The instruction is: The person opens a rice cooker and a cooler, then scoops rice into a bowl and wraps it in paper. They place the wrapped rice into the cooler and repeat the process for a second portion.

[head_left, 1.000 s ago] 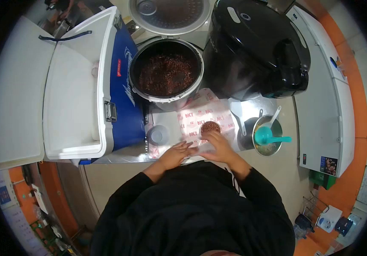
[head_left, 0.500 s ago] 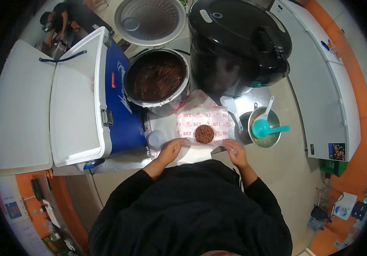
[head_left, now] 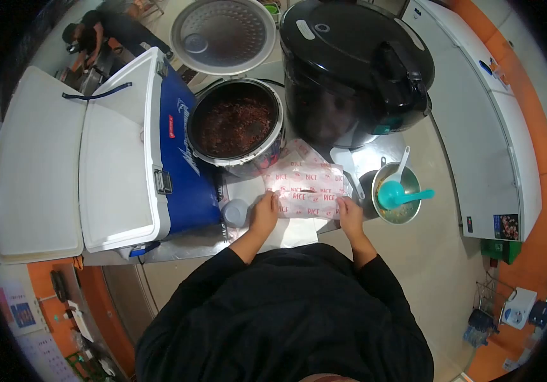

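Observation:
A sheet of wrapping paper (head_left: 305,170) printed with red RICE lettering lies on the table, its near edge folded up over a mound of dark rice (head_left: 309,190), of which only a sliver shows. At the left end of the fold, my left hand (head_left: 265,214) pinches the paper. My right hand (head_left: 350,217) grips the fold's right end. Beyond the paper stands an open pot (head_left: 235,127) of dark reddish rice. A small translucent cup (head_left: 236,212) is just left of my left hand.
A blue and white cooler (head_left: 187,172) stands open at the left. Behind are a large black cooker (head_left: 350,70) and a round metal lid (head_left: 222,35). A metal bowl (head_left: 402,213) with a turquoise ladle (head_left: 393,194) sits right. Another person (head_left: 89,38) works at the far upper left.
Both hands have moved away from me with the paper's near edge, folding it over the rice mound. The mound was fully visible before and is now almost covered.

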`<state>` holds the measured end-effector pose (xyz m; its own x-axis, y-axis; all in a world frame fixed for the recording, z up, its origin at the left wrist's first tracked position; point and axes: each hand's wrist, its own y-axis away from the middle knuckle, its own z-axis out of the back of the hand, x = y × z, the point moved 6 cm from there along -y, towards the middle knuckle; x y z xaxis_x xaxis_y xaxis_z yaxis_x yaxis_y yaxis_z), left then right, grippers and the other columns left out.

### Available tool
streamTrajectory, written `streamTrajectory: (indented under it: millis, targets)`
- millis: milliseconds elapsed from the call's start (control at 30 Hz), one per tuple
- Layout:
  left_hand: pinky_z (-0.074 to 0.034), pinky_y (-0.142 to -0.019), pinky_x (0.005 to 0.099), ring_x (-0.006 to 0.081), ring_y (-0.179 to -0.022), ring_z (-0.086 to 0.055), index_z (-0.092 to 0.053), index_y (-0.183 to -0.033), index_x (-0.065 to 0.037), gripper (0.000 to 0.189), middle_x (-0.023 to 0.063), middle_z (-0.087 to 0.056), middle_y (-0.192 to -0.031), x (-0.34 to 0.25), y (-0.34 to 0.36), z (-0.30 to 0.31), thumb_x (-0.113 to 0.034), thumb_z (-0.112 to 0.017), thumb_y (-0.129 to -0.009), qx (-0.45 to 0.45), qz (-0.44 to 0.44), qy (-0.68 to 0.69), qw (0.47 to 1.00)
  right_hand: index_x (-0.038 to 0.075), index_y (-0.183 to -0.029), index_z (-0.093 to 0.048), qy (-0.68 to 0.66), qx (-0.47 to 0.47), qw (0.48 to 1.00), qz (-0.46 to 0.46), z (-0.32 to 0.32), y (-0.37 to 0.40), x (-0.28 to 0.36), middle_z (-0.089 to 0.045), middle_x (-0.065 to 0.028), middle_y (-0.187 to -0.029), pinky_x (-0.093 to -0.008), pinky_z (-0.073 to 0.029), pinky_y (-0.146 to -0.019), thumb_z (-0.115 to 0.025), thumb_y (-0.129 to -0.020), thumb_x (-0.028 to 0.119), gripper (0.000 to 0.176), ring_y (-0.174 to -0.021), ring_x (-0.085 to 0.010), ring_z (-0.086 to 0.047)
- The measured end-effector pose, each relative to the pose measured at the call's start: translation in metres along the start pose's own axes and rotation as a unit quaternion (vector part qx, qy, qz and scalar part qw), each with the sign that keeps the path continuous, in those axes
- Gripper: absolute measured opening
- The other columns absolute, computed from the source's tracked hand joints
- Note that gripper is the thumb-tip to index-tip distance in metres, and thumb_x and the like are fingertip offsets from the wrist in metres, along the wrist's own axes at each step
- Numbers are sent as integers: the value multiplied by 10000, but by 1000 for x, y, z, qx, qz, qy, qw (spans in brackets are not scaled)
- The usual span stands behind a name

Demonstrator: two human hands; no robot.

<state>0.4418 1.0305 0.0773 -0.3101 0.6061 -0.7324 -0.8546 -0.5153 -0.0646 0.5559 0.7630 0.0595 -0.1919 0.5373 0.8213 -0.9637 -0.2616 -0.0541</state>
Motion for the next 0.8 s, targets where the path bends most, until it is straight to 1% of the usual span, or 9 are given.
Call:
streamTrajectory:
  millis: [33, 133, 233, 267, 300, 400, 500, 600, 800]
  targets:
    - [-491, -804, 476, 408, -952, -620, -602, -1022, -31, 183, 175, -648, -1014, -5, 2, 3, -187, -554, -938, -48, -23, 38, 998, 7, -878, -639, 0, 12, 1000, -10, 0, -2, 0, -622, -215, -722, -409, -466, -576, -607, -945, 228, 233, -634, -361, -630]
    - [-430, -977, 459, 336, -1156, -554, -586, -1194, -50, 326, 116, -602, -1207, -76, 11, 11, -182, -591, -896, 138, -203, -162, 956, 16, -865, -632, 20, 47, 999, -17, 1, -8, 5, -629, -204, -710, -427, -471, -573, -610, -939, 227, 225, -627, -374, -631]
    - [-345, -1073, 447, 260, -1278, -476, -526, -1320, -94, 472, 89, -540, -1335, -93, 39, -14, -208, -615, -871, 180, -388, -159, 890, 38, -911, -634, 76, 58, 995, 8, 0, -15, 5, -644, -179, -716, -437, -492, -605, -624, -919, 213, 176, -643, -373, -627]
    - [-282, -1120, 444, 227, -1354, -401, -492, -1370, -101, 532, 70, -461, -1431, -83, 40, -24, -235, -624, -872, 214, -349, -175, 895, 44, -939, -634, 92, 53, 994, 6, 3, -19, 18, -653, -173, -749, -439, -501, -637, -637, -903, 207, 167, -684, -372, -632]
    - [-276, -1122, 446, 224, -1355, -400, -491, -1372, -100, 535, 71, -464, -1428, -84, 40, -24, -241, -624, -872, 205, -351, -181, 896, 51, -966, -635, 107, 46, 993, 5, 3, -25, 27, -663, -167, -782, -440, -510, -668, -650, -887, 201, 171, -725, -371, -636]
    - [-258, -1128, 458, 218, -1361, -397, -486, -1376, -100, 541, 71, -469, -1422, -84, 40, -23, -255, -621, -876, 190, -354, -193, 895, 59, -1080, -605, 101, -17, 969, 224, -6, -56, 66, -660, -162, -940, -456, -491, -830, -701, -817, 195, 312, -913, -376, -612]
    - [-247, -1128, 473, 216, -1369, -388, -481, -1380, -102, 538, 68, -465, -1427, -81, 42, -25, -269, -611, -886, 195, -345, -198, 897, 37, -1129, -569, 101, 92, 947, 292, -39, -93, 87, -636, -163, -1063, -454, -441, -914, -735, -765, 209, 435, -1042, -386, -563]
    - [-244, -1126, 482, 212, -1379, -375, -479, -1382, -104, 531, 64, -454, -1437, -83, 39, -24, -288, -598, -898, 198, -333, -206, 899, 57, -1149, -553, 203, 120, 918, 318, -57, -111, 94, -644, -160, -1040, -443, -441, -907, -742, -756, 212, 463, -1030, -364, -579]
    - [-240, -1127, 482, 212, -1394, -354, -460, -1396, -108, 542, 60, -424, -1463, -80, 42, -24, -309, -585, -908, 199, -333, -205, 899, 58, -1049, -604, 220, 423, 859, 186, -68, -122, 85, -652, -139, -1044, -408, -465, -860, -738, -748, 189, 355, -1035, -326, -596]
